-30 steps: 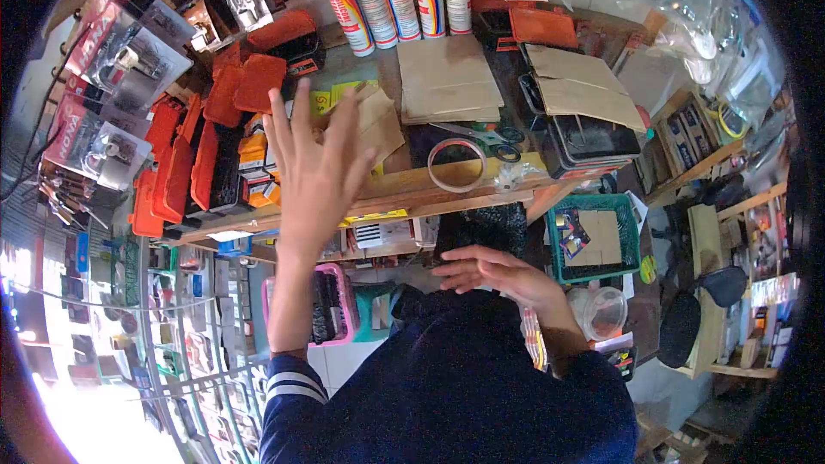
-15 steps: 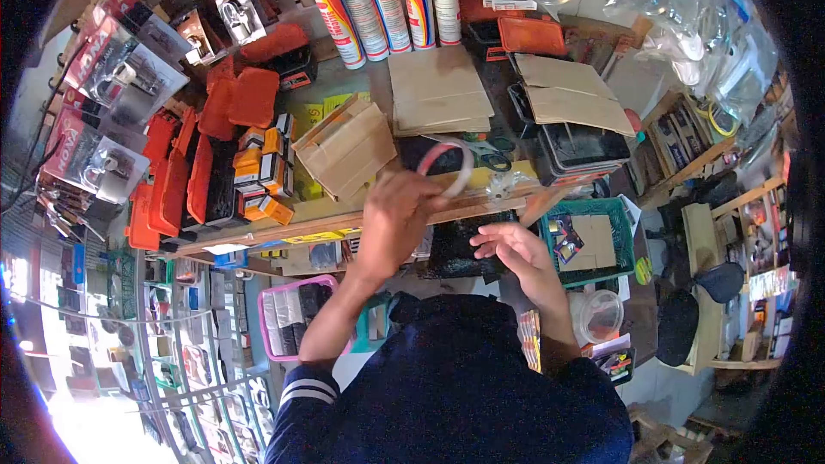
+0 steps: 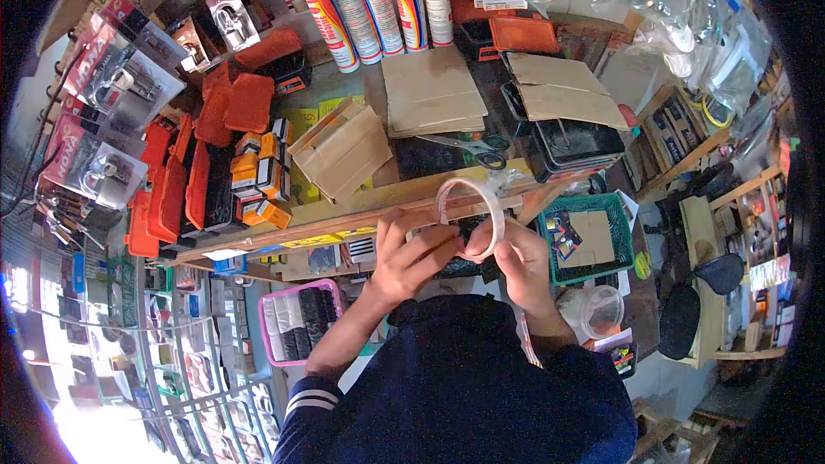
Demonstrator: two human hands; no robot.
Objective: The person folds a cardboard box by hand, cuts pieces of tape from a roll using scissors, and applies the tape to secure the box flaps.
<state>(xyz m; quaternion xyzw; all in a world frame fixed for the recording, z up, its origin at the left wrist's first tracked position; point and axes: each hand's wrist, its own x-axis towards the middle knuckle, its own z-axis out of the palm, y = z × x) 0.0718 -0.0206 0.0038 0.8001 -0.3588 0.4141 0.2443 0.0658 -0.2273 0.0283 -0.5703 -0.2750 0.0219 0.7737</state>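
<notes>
A nearly used-up tape roll [image 3: 495,213], a pale thin ring, stands upright between my hands in front of the wooden shelf edge. My right hand [image 3: 521,262] is closed on its lower right side, the thumb against the outside of the ring. From the left, my left hand [image 3: 414,256] reaches its bent fingertips to the lower left part of the same ring. Just beyond the roll lies a pair of scissors [image 3: 481,151] with dark handles. Beside it on the shelf are a folded cardboard piece [image 3: 342,151] and flat cardboard sheets [image 3: 434,94].
Several sealant tubes [image 3: 369,13] stand at the back. Orange-lidded boxes [image 3: 202,176] and small orange-and-black cartons [image 3: 262,174] sit at the left. A green basket [image 3: 632,245] and a clear tub [image 3: 601,311] are right of my hands; a pink basket [image 3: 268,326] is left.
My left hand has brought the tape roll down from above the shelf, nearer to my body. My right hand, open before, has come up and closed on the roll.
</notes>
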